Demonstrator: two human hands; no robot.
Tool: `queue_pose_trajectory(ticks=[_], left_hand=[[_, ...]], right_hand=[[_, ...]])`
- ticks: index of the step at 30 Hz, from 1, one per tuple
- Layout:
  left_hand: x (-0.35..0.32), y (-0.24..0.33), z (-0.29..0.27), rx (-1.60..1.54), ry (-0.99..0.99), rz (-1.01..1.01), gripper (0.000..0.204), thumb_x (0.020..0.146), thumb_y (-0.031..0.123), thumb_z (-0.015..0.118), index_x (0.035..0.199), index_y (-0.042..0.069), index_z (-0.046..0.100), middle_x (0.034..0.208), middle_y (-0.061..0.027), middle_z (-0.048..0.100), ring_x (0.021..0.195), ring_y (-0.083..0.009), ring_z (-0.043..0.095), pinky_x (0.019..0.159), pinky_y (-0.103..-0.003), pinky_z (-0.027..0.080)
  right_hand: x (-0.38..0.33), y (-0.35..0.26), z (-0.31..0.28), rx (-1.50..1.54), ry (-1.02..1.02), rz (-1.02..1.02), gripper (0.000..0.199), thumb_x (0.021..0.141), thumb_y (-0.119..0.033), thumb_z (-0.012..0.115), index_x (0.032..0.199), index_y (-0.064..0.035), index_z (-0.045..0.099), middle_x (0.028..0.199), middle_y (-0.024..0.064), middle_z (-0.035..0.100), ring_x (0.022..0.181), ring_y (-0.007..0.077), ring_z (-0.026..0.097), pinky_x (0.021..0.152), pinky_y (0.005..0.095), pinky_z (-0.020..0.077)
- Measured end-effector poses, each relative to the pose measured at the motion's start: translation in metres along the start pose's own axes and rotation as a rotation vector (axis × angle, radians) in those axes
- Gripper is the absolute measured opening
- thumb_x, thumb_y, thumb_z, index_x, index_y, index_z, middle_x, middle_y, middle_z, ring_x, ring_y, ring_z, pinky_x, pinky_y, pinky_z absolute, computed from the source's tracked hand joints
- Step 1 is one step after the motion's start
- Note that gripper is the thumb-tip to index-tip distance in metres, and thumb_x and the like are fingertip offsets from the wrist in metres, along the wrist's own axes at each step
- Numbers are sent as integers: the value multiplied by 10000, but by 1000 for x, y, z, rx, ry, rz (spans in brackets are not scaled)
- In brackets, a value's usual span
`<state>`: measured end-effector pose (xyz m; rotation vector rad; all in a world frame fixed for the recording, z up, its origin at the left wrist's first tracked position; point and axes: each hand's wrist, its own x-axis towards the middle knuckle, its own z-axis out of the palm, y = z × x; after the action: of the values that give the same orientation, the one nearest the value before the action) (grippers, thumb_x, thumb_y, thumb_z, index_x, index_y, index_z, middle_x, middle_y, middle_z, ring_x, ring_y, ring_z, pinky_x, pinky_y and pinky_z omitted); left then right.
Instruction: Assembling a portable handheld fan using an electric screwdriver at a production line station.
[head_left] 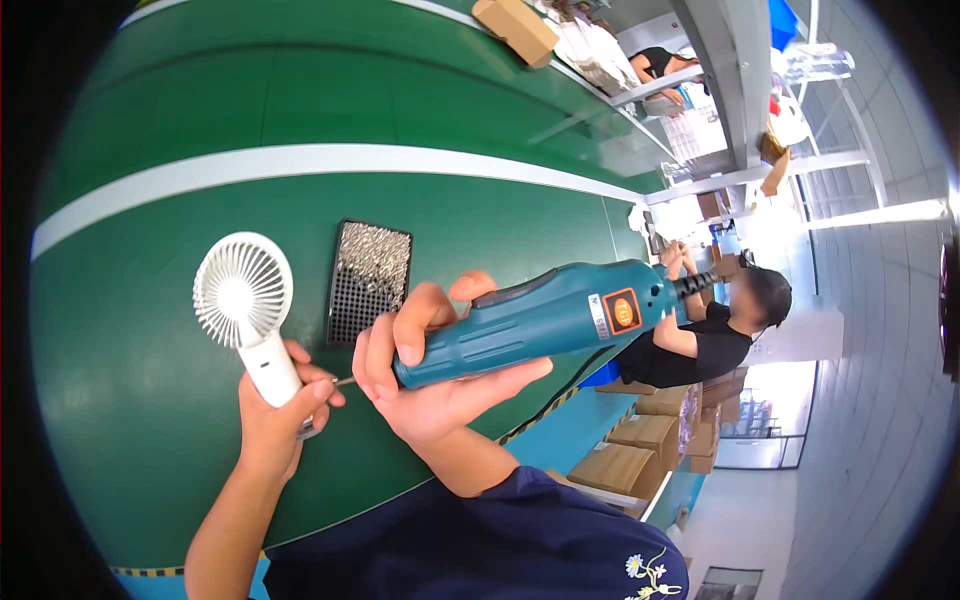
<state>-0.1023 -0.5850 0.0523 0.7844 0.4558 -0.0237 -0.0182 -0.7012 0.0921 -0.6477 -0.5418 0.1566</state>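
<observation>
While the right hand (420, 408) grips a teal power screwdriver (540, 320) mid-frame, long axis rising slightly rightward, bit (345, 381) pointing left, the left hand (270, 425) clasps a white fan (258, 338), head leaning upper-left; beyond, a black tray (355, 308) holds silvery pieces (375, 255).

The fan (250, 322) is in the left hand (270, 420), above the table (150, 400). Right of it, the driver (530, 320) lies across the right hand (428, 405), its bit (346, 381) pointing left to the left hand's fingers. Beyond the hands, between fan and driver, the tray (352, 308) sits on the table, screws (376, 252) in it. Behind it runs a strip (330, 158). Cartons (640, 440) and a co-worker (705, 345) are farther right.
</observation>
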Motion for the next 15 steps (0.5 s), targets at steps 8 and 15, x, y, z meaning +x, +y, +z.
queue_pose_trajectory(ticks=[8,15], left_hand=[[8,-1,6,-8,-89,-25,388,749,9,685,1061,22,455,818,-98,627,670,-176,633,453,-222,446],[9,3,5,-48,-76,-20,405,745,4,689,1075,20,454,817,-83,628,715,-180,642,489,-227,463]], right_hand=[[5,-6,-6,-5,72,26,779,782,-807,239,1232,-182,350,729,49,462,395,152,438,349,274,372],[10,-7,-3,16,108,24,772,788,-803,214,1219,-182,369,716,41,456,389,147,432,343,277,368]])
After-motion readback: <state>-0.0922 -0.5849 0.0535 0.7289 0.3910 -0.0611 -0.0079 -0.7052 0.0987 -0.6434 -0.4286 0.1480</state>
